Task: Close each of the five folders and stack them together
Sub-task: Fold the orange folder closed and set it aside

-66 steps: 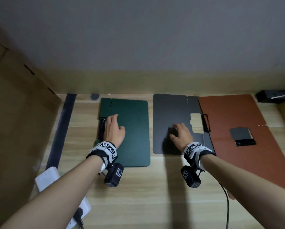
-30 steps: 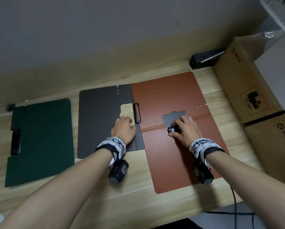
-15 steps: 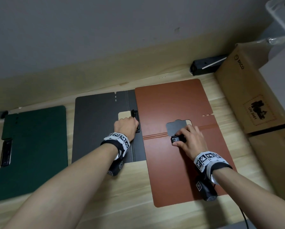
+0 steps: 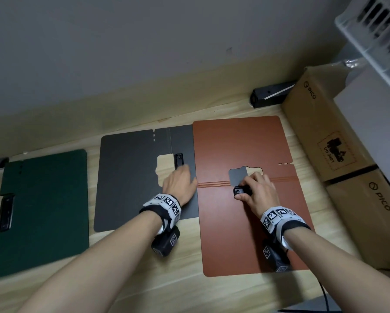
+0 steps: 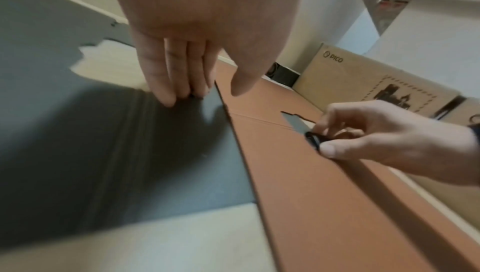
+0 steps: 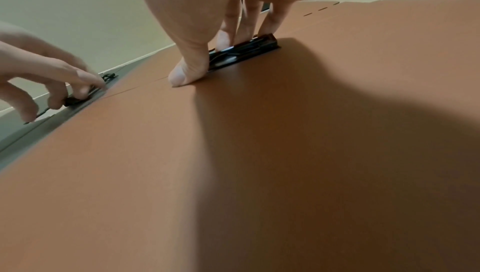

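Three folders lie flat on the wooden table (image 4: 171,283): a green folder (image 4: 40,211) at the left, a dark grey folder (image 4: 130,177) in the middle and a brown folder (image 4: 246,231) at the right, overlapping the grey one's right edge. My left hand (image 4: 181,171) rests with its fingers (image 5: 179,83) pressed down on the grey folder's black clip (image 4: 179,159); the thumb stays free. My right hand (image 4: 246,188) pinches the brown folder's black clip (image 6: 244,52) between thumb and fingers, beside a grey patch showing through the cut-out (image 4: 237,175).
Two stacked cardboard boxes (image 4: 331,141) stand close against the brown folder's right side. A black device (image 4: 271,93) lies at the back by the wall. A white crate (image 4: 374,26) hangs over the far right. A cable (image 4: 325,297) runs off the front edge.
Both hands have left the green and grey covers and moved right onto the grey and brown folders' clips. Over the last half second they have hardly moved.
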Demonstrator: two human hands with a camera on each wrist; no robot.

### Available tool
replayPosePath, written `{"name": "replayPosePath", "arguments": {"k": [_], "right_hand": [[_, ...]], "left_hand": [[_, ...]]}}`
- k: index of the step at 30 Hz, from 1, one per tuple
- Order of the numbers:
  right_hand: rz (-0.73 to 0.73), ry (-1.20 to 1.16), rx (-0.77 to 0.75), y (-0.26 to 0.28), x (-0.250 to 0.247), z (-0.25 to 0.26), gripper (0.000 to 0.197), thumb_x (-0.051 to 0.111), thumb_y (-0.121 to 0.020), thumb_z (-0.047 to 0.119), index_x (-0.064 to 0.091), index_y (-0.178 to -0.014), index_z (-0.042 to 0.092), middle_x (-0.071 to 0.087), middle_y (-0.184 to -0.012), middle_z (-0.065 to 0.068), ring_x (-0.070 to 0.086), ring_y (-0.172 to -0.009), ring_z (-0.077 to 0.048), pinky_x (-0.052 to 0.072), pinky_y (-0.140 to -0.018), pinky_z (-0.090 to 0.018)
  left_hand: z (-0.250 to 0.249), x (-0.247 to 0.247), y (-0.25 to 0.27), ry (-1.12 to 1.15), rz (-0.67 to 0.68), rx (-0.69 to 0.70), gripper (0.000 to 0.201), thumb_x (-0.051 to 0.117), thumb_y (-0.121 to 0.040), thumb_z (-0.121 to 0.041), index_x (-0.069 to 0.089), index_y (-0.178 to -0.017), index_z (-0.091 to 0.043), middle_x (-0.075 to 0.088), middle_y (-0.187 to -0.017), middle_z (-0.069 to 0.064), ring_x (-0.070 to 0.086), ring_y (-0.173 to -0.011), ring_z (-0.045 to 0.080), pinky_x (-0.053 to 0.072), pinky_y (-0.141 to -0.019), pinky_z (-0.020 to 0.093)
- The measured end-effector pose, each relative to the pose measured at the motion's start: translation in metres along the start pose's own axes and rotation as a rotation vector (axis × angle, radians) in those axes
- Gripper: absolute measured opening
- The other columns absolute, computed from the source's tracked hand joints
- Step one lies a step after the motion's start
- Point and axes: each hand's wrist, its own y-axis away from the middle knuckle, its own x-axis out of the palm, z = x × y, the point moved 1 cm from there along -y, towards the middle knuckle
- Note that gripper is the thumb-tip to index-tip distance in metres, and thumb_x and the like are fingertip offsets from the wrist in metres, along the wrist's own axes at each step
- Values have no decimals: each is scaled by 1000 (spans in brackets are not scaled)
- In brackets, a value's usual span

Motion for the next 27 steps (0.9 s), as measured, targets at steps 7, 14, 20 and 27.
{"name": "replayPosePath", "arguments": {"k": [7, 14, 20, 27], "right_hand": [[-20, -21, 9, 5, 3, 1, 35, 75, -74, 47, 66, -99, 24, 55, -104, 3, 46, -102, -23, 34, -78, -33], [50, -88, -9, 4, 1, -2, 38, 78, -72, 46, 67, -101, 25, 53, -104, 5, 45, -104, -21, 39, -82, -34], [-157, -270, 201, 2, -27, -18, 59, 81, -75, 32, 58, -125, 13, 49, -127, -9, 43, -119, -26, 35, -100, -29], [76, -607, 475, -16, -12, 0, 40, 62, -87, 45, 66, -110, 13, 70, -112, -10, 64, -105, -29, 48, -100, -42]], "left_hand": [[-30, 23, 0, 265, 117, -239, 41, 61, -76, -27, 63, -110, -4, 60, -116, 13, 59, -105, 32, 53, -87, 40], [-21, 23, -9, 775, 82, -460, 19, 74, -79, -10, 67, -96, -12, 70, -96, 7, 65, -91, 24, 52, -87, 28], [30, 18, 29, 930, 53, -456, 29, 68, -86, 1, 58, -112, -8, 56, -95, 8, 57, -88, 23, 55, -81, 37], [97, -17, 101, 991, -17, -593, 27, 64, -90, 3, 52, -111, -8, 54, -93, 8, 54, -75, 16, 50, -45, 19]]}}
